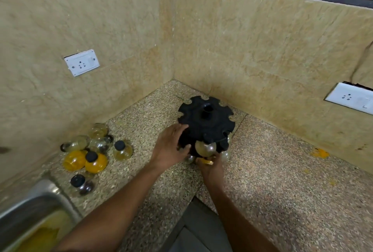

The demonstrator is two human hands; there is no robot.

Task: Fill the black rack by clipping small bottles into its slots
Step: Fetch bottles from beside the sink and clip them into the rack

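Observation:
The black rack [207,119] stands in the counter's corner, a round two-tier carousel with notched slots around its rim and a hollow centre post. My left hand [170,146] grips its left edge. My right hand [212,168] is under the front of the rack, fingers around a small clear round bottle [204,148] pressed against a lower slot. Other small bottles show dimly at the lower tier. A heap of loose bottles [94,150] lies to the left, some orange, some clear, most with black caps.
Beige stone walls meet behind the rack. White sockets sit on the left wall [81,62] and right wall [351,98]. A steel sink [30,211] lies at the lower left. Yellow spill marks [320,153] stain the speckled counter on the right.

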